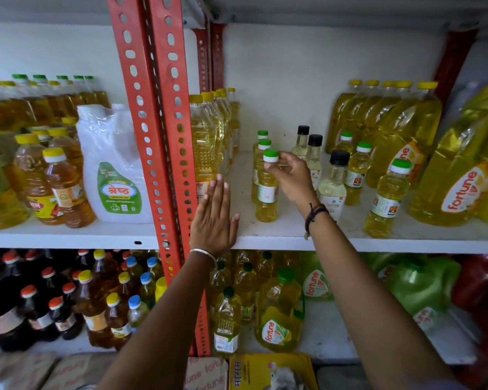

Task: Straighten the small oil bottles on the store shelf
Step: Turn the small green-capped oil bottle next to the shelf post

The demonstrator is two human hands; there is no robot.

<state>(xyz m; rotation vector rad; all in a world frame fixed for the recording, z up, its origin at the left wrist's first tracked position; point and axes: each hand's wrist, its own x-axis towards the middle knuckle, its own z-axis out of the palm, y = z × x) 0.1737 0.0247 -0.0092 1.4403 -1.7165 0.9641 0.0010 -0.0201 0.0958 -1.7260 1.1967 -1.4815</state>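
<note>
Three small green-capped bottles stood in a file running front to back on the white shelf (279, 235), left of centre. The right hand (292, 178) pinched the neck of the front bottle (266, 190) just under its cap, thumb and fingertips closed on it. The left hand (214, 218) lay flat and spread, palm down at the shelf's front edge, holding nothing, its fingertips touching the tall bottle (204, 142) beside the orange upright (164, 136).

Procedure, as judged: the neck grip suited turning the bottle label-forward and sliding it without lifting; the base should stay on the shelf to avoid a tip. The two bottles behind (261, 144) set the line to match.

Clearances: bare shelf lay open between the file and the tall bottle row on the left, and in front up to the lip. To the right, black-capped bottles (335, 178) stood just behind the right wrist, so withdrawal risked brushing them. Further small green-capped bottles (386, 198) stood scattered near the large Fortune jugs (457, 178), apparently not yet aligned.
</note>
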